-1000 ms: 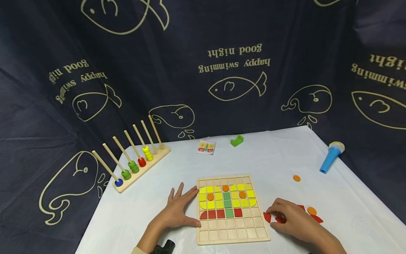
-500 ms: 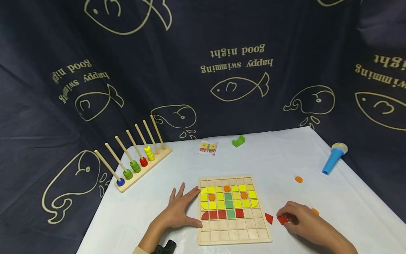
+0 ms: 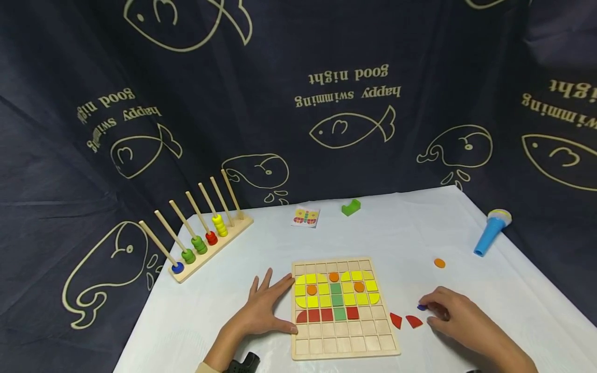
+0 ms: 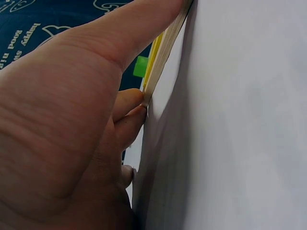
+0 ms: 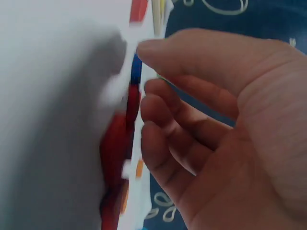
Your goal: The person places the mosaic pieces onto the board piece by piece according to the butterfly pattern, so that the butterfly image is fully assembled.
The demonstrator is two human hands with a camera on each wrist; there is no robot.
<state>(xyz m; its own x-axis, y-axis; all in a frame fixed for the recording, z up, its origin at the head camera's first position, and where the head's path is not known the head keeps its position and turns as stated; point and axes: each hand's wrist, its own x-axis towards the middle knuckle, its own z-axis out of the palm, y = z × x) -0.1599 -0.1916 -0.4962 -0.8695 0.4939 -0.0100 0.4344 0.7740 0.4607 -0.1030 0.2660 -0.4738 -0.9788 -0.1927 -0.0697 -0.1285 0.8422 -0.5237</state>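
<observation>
My left hand (image 3: pixel 262 310) spreads along the left edge of a wooden grid board (image 3: pixel 345 345), thumb and fingertips at its edge; the left wrist view shows the thumb (image 4: pixel 144 24) against the rim. Yellow, green, red and orange tiles fill part of the grid. To the right of the board, my right hand (image 3: pixel 459 313) hovers low with relaxed, bent fingers, the index fingertip right at a small blue tile (image 3: pixel 422 307). The thumb sits apart from the index finger. Two red rounded-corner tiles (image 3: pixel 413 321) lie between board and hand. More red tiles (image 5: pixel 112 148) lie under the hand.
An orange disc (image 3: pixel 439 263) lies beyond the right hand. A blue toy microphone (image 3: pixel 489 233) lies far right. At the back are a pattern card (image 3: pixel 306 217) and a green block (image 3: pixel 351 207). A peg abacus (image 3: pixel 210 254) stands at the left.
My right hand has left the two red tiles beside the board and moved right and slightly away, to the blue tile. The left hand has stayed at the board.
</observation>
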